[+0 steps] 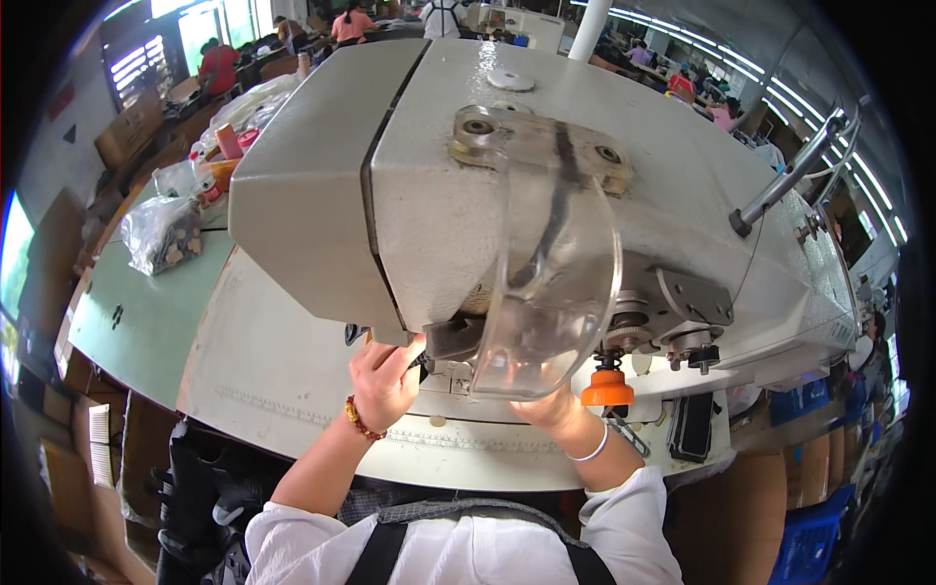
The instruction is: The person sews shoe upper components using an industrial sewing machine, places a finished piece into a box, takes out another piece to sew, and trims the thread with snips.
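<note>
A large off-white sewing machine (302, 185) fills the middle of the view above the pale worktable (263, 341). My left hand (385, 380), with a beaded bracelet at the wrist, is under the left end of the machine head. Its fingers are bent together beside a small dark piece, mostly hidden, whose kind I cannot make out. My right hand (554, 408) reaches in behind the clear plastic guard (551, 292), left of an orange knob (606, 388). The guard and machine hide most of its fingers, and whether they hold anything is not visible.
Black strips (690, 427) lie stacked on the table's right side. A plastic bag of small pieces (166, 234) and pink thread cones (228, 142) are at the left. Dark material (200, 487) hangs below the table at lower left; a blue crate (811, 536) stands lower right. People work farther off.
</note>
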Available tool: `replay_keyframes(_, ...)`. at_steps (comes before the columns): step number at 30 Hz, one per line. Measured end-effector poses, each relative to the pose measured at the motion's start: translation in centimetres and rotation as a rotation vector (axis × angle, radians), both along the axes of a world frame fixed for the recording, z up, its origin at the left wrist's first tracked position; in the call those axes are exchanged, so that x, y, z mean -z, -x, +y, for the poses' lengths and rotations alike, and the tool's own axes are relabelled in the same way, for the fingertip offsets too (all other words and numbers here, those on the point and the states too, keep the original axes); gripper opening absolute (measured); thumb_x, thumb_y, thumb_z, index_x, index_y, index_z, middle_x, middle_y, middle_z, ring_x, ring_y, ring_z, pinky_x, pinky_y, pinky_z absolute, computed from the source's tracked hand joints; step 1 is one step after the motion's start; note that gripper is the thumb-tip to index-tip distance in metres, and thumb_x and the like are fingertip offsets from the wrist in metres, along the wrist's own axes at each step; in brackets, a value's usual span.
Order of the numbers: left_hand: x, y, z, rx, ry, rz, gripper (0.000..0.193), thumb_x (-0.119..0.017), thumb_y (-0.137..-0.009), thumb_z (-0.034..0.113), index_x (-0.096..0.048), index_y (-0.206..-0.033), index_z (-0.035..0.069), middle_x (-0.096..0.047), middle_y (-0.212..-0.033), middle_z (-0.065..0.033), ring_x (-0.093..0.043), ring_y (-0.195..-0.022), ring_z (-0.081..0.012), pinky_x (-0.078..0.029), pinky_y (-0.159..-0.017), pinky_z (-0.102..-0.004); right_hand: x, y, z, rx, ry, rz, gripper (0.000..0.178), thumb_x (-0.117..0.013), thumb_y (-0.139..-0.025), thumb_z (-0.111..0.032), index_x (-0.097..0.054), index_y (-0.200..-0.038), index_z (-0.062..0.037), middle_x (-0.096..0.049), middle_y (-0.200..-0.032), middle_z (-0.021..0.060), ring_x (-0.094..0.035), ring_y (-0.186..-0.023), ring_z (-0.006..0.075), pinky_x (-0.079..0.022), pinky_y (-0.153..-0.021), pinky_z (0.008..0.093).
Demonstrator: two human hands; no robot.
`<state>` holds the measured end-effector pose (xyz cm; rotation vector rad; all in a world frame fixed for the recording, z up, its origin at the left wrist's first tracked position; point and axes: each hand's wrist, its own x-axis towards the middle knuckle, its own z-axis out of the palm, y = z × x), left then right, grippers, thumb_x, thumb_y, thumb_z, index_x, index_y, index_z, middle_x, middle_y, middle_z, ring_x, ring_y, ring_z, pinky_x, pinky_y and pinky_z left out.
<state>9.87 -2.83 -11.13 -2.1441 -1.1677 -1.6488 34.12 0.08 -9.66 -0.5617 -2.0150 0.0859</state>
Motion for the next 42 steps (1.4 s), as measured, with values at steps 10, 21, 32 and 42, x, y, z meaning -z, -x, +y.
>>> replay_keyframes(10, -1.4, -1.2, -1.8, -0.220, -0.048, 0.167, 0.033, -0.068, -0.073, -0.007, -0.070, -0.105, 0.000, -0.066, -0.093, -0.0104, -0.064, -0.071, -0.0243, -0.052, -0.063, -0.0334, -1.4, 0.8, -0.6, -0.293, 0.481, 0.328, 0.020, -0.077, -0.071, -0.011, -0.066, -0.084, -0.0009, -0.069, -0.087, 0.0104, -0.065, -0.073, 0.0267, -0.054, -0.070, 0.0369)
replay_keyframes(21, -2.8, -2.1, -3.2, -0.242, 0.047, 0.247, 0.041, -0.063, -0.077, -0.008, -0.066, -0.118, -0.003, -0.065, -0.114, -0.0152, -0.069, -0.087, -0.0270, -0.056, -0.073, -0.0325, -2.9, 1.3, -4.7, 0.189, -0.027, -0.258, 0.026, -0.075, -0.079, -0.010, -0.070, -0.103, -0.0017, -0.069, -0.087, 0.0134, -0.067, -0.076, 0.0337, -0.052, -0.073, 0.0435)
replay_keyframes(32, -6.8, -2.6, -6.0, -0.213, 0.307, 0.440, 0.042, -0.068, -0.083, 0.010, -0.062, -0.122, -0.005, -0.061, -0.123, -0.0191, -0.064, -0.116, -0.0363, -0.058, -0.089, -0.0380, 3.5, 11.1, -6.2, -0.153, 0.737, 0.193, 0.020, -0.070, -0.086, -0.011, -0.062, -0.100, 0.0009, -0.067, -0.079, 0.0179, -0.067, -0.070, 0.0353, -0.053, -0.065, 0.0417)
replay_keyframes(42, -5.9, 2.7, -0.5, 0.226, 0.296, 0.150, 0.014, -0.080, -0.078, 0.018, -0.076, -0.090, 0.014, -0.069, -0.088, -0.0022, -0.063, -0.087, -0.0247, -0.043, -0.085, -0.0395, 2.1, 11.2, -9.6, -0.111, 0.943, 0.300, 0.017, -0.067, -0.096, -0.015, -0.064, -0.089, 0.0002, -0.062, -0.063, 0.0077, -0.056, -0.050, 0.0191, -0.045, -0.052, 0.0343)
